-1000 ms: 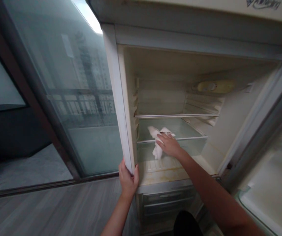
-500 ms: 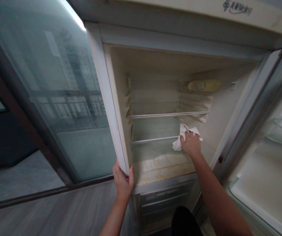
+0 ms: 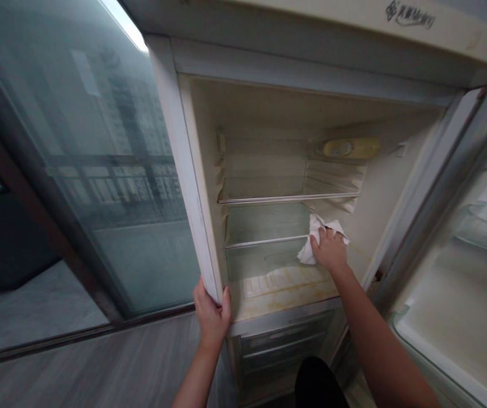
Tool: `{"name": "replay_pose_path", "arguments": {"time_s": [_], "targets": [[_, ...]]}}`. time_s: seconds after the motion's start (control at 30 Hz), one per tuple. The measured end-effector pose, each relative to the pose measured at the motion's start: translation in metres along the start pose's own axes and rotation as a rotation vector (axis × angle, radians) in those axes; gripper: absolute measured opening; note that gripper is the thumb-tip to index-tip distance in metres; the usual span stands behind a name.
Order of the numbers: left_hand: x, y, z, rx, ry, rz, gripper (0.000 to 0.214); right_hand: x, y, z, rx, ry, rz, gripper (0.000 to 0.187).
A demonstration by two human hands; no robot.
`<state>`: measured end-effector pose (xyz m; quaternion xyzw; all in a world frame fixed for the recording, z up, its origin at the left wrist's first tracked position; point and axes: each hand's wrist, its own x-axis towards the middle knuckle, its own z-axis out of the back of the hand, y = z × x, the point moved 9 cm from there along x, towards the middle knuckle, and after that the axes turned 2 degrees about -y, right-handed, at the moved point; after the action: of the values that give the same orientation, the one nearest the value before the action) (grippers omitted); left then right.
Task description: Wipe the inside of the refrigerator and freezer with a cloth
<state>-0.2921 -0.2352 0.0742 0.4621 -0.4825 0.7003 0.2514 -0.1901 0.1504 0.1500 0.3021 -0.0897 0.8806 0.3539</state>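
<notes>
My right hand (image 3: 330,250) reaches into an open fridge (image 3: 243,68), its fingers pressed over a crumpled white cloth (image 3: 306,253). The cloth lies at the right end of the lower glass shelf (image 3: 264,242), close to the inner side wall. Part of the cloth is hidden under my palm. With my left hand (image 3: 212,315) I grip the fridge's left front edge (image 3: 189,181) near its bottom, thumb on the inner side and fingers around the outside. Yellowish stains mark the fridge floor (image 3: 286,292) below the shelf.
Above is another glass shelf (image 3: 286,198), with a yellowed lamp cover (image 3: 351,148) at the back right. The fridge door (image 3: 451,306) stands open on the right. Drawers (image 3: 286,345) sit underneath. A sliding glass door (image 3: 132,238) is on the left; my dark-clothed knee (image 3: 320,385) shows below.
Both hands keep their places and grips, with the cloth shifting only very slightly. The whole view has drifted a little.
</notes>
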Motion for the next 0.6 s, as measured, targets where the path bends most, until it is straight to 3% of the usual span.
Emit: {"name": "replay_pose_path", "arguments": {"time_s": [0.3, 0.4, 0.5, 0.6], "targets": [[0.0, -0.001, -0.001, 0.024, 0.006, -0.026, 0.07, 0.01, -0.01, -0.008, 0.108, 0.021, -0.061, 0.058], [0.0, 0.001, -0.003, 0.04, 0.02, -0.026, 0.07, 0.011, -0.021, -0.015, 0.243, -0.042, -0.101, 0.059], [0.0, 0.001, -0.003, 0.052, 0.022, -0.036, 0.071, 0.001, -0.033, -0.021, 0.493, -0.171, -0.195, 0.063], [0.0, 0.002, -0.003, 0.049, 0.022, -0.022, 0.073, -0.016, -0.055, -0.039, 1.005, -0.266, -0.513, 0.065]]}}
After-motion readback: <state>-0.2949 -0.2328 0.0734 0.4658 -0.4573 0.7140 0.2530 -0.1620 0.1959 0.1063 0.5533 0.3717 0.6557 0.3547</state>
